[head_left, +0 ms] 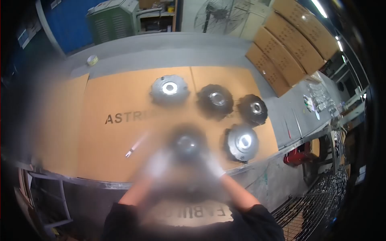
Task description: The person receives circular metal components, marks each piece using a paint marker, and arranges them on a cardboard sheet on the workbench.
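Note:
A dark round metal part [186,143], blurred, is in front of me near the table's front edge. My left hand [159,164], in a white glove, is at its left side, and my gloved right hand [213,164] is at its right. Both hands appear to grip it between them, though haze smears the fingers. Behind and to the right are a silver disc part [159,89] with a notched rim, two black ones [209,100] [246,110], and another silver one [233,146]. A thin metal tool [134,149] lies left of my hands.
A printed cardboard sheet [102,148] covers the grey table [132,48]. A tape roll [92,60] sits at the back left. Stacked cartons [277,56] stand at the back right. Slim tools [298,123] lie near the right edge, above a red case [297,156] and wire basket [309,205].

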Motion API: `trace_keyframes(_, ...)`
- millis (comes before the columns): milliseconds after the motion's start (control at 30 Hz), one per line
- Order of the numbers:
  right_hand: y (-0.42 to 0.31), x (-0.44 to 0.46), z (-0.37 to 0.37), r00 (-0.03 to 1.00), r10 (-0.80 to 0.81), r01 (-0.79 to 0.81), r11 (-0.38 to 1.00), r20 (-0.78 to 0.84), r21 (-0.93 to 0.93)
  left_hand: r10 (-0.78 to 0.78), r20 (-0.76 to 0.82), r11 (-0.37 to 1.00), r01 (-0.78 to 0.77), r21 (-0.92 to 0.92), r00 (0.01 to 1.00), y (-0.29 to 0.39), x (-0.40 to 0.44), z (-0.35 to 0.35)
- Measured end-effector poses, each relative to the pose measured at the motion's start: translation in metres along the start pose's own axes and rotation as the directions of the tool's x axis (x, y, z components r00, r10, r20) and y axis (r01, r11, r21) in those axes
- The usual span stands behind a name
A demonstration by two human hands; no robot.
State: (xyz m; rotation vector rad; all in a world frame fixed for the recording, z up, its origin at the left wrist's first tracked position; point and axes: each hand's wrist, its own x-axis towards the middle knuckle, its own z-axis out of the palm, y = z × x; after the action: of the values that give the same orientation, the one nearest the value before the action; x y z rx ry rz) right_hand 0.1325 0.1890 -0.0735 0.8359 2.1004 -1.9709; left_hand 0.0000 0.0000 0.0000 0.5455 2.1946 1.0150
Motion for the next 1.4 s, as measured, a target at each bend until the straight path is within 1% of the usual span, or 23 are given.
trace_keyframes(67,0.002,0.001,-0.007,0.986,0.032,-0.050,0.993,-0.164,-0.106,-0.074,-0.120,0.987,0.056,-0.150,0.990,-0.005,0.001,0.008)
trace_keyframes(133,-0.020,-0.032,-0.012,0.983,0.028,-0.038,0.998,-0.181,-0.053,0.160,-0.322,0.987,-0.143,0.075,0.933,-0.028,-0.016,0.029)
trace_keyframes(200,-0.027,-0.054,-0.016,0.997,-0.083,0.083,0.995,-0.005,-0.054,-0.031,-0.379,0.987,-0.032,-0.158,0.925,-0.024,-0.038,0.030)
trace_keyframes(233,-0.020,-0.058,-0.025,0.988,-0.148,0.150,0.986,0.032,-0.067,0.012,-0.455,0.966,-0.127,-0.224,0.890,-0.048,-0.030,0.039)
trace_keyframes(267,0.078,-0.020,-0.021,0.752,-0.655,0.589,0.721,-0.080,-0.364,-0.024,-0.473,0.975,-0.085,-0.207,0.881,-0.019,-0.044,0.041)
trace_keyframes(333,0.033,-0.082,-0.040,0.967,-0.150,0.145,0.989,-0.204,-0.036,0.095,-0.369,0.968,-0.172,-0.183,0.925,-0.043,-0.035,0.051)
trace_keyframes(367,0.028,-0.105,-0.045,0.978,0.032,0.005,0.984,-0.206,0.179,0.414,-0.246,0.910,-0.390,0.143,0.877,-0.038,-0.038,0.043)
trace_keyframes(433,0.042,-0.137,-0.042,0.953,0.079,0.022,0.945,-0.293,0.325,0.555,0.055,0.811,-0.554,0.185,0.830,0.003,-0.040,0.040)
trace_keyframes(500,0.026,-0.188,-0.039,0.875,0.322,-0.126,0.873,-0.362,0.472,0.518,0.341,0.808,-0.580,0.106,0.784,0.039,-0.036,0.049)
trace_keyframes(600,0.141,-0.190,-0.008,0.689,0.243,0.022,0.934,-0.683,0.355,0.324,0.692,0.836,-0.537,0.109,0.645,0.074,-0.029,0.062)
trace_keyframes(667,0.112,-0.244,0.029,0.559,0.292,0.102,0.905,-0.776,0.414,0.114,0.833,0.838,-0.503,0.212,0.542,0.087,-0.026,0.070)
trace_keyframes(700,0.085,-0.266,0.053,0.510,0.453,0.058,0.830,-0.731,0.555,0.087,0.863,0.818,-0.530,0.223,0.498,0.088,-0.026,0.075)
trace_keyframes(733,0.074,-0.283,0.073,0.460,0.596,0.023,0.732,-0.658,0.680,0.348,0.843,0.732,-0.680,0.028,0.409,0.074,-0.029,0.083)
trace_keyframes(767,0.077,-0.294,0.093,0.431,0.615,0.033,0.721,-0.661,0.692,0.343,0.861,0.726,-0.688,0.011,0.376,0.068,-0.033,0.089)
trace_keyframes(833,0.085,-0.299,0.135,0.341,0.699,0.149,0.620,-0.629,0.770,0.724,0.685,0.408,-0.853,-0.325,0.085,0.068,-0.046,0.089)
trace_keyframes(900,0.082,-0.310,0.166,0.357,0.727,0.219,0.545,-0.586,0.810,0.649,0.743,0.591,-0.724,-0.357,0.164,0.058,-0.066,0.092)
trace_keyframes(967,0.075,-0.323,0.194,0.261,0.690,0.336,0.591,-0.675,0.733,0.349,0.922,0.767,-0.616,-0.178,0.169,0.064,-0.090,0.085)
trace_keyframes(1033,0.068,-0.338,0.220,0.212,0.695,0.319,0.615,-0.687,0.721,0.206,0.954,0.640,-0.707,-0.301,-0.219,0.048,-0.089,0.113)
trace_keyframes(1067,0.069,-0.343,0.235,0.171,0.690,0.361,0.620,-0.703,0.697,0.426,0.896,0.419,-0.850,-0.320,-0.127,0.031,-0.107,0.119)
trace_keyframes(1100,0.070,-0.348,0.248,0.128,0.685,0.404,0.624,-0.717,0.669,0.468,0.826,0.289,-0.829,-0.479,-0.313,0.016,-0.102,0.138)
trace_keyframes(1233,0.080,-0.342,0.308,0.072,0.710,0.450,0.604,-0.700,0.658,0.530,0.780,0.291,-0.791,-0.537,-0.334,0.029,-0.161,0.144)
trace_keyframes(1300,0.103,-0.329,0.334,0.012,0.640,0.356,0.715,-0.769,0.601,0.561,0.673,0.253,-0.674,-0.694,-0.483,0.020,-0.173,0.153)
trace_keyframes(1400,0.108,-0.320,0.360,0.039,0.743,0.496,0.566,-0.668,0.659,0.413,0.681,0.245,-0.646,-0.723,-0.605,0.026,-0.190,0.145)
